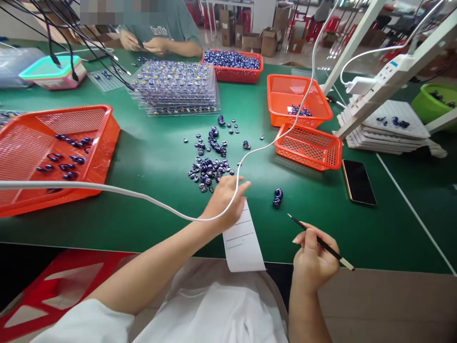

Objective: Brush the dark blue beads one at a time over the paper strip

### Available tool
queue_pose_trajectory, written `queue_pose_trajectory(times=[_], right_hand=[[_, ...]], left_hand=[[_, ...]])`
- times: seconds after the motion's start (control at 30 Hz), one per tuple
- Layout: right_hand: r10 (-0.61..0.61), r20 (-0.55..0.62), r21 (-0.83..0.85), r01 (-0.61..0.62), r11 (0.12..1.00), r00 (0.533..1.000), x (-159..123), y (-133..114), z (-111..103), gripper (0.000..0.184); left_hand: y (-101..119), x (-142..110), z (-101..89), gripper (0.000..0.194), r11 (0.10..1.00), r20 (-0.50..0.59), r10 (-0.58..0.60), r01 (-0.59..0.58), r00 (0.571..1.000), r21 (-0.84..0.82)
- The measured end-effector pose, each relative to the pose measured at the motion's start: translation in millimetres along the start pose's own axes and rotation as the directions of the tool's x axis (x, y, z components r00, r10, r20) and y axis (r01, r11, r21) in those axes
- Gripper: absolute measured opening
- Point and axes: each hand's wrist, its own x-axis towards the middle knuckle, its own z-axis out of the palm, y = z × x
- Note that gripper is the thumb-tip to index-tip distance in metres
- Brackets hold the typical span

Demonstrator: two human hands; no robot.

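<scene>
My left hand (226, 200) lies flat on the green table, fingers apart, at the near edge of a pile of small dark blue beads (209, 170) and over the top of a white paper slip (243, 238). A white cable (143, 196) crosses my left wrist. My right hand (314, 259) holds a thin black stick (321, 243), tip pointing up-left. A small clump of blue beads (277, 197) sits between both hands.
Orange baskets stand at left (89, 143) and right (309, 147), (296, 95). A stack of clear bead trays (174, 88) sits behind the pile. A phone (358, 182) lies at right, next to white trays (389, 128). Another person's hands (143, 44) work across the table.
</scene>
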Motion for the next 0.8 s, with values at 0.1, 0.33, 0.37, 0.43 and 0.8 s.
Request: queue_pose_trajectory(times=[0.1,0.33,0.37,0.43,0.8], right_hand=[[0.006,-0.017,0.038,-0.005,0.999,1.000,1,1,-1,0.019],[-0.002,0.004,0.020,0.002,1.000,1.000,-1,1,-2,0.018],[0.001,0.007,0.017,-0.001,1.000,1.000,-1,0,-2,0.018],[0.014,0.013,0.034,-0.014,0.999,1.000,-1,0,-2,0.017],[0.028,0.020,0.041,-0.029,0.999,0.999,1,-3,0,0.018]], left_hand=[[33,15,18.3,0.037,0.967,0.114,0.242,-0.230,0.963,-0.112],[45,47,43.5,0.026,0.930,0.408,0.365,-0.347,0.837,-0.120],[44,46,43.2,0.025,0.936,0.426,0.349,-0.330,0.835,-0.119],[42,42,40.5,0.023,0.945,0.441,0.327,-0.303,0.836,-0.127],[37,21,31.1,0.019,0.940,0.310,0.298,-0.221,0.903,-0.258]])
